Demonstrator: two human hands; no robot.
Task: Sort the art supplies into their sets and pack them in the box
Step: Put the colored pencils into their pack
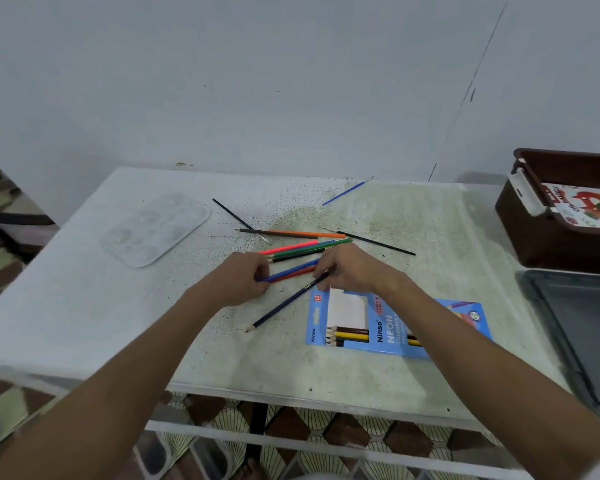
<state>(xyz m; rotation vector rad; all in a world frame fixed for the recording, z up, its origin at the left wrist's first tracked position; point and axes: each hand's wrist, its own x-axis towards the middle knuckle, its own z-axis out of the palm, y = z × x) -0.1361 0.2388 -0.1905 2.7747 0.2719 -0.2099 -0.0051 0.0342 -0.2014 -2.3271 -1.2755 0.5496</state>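
Your left hand (243, 277) and right hand (347, 268) both pinch the blue and red pencils (291, 270) above the surface (257, 355) — a loose grip could scatter them before they reach the pack (388, 327).

Loose coloured pencils (302, 249) are scattered mid-counter, a blue pencil (293, 270) and a red pencil (291, 274) being pinched at both ends. A navy pencil (288, 301) is angled beside a blue pencil pack (388, 327), lying flat. A brown box (548, 237) is set at the right.
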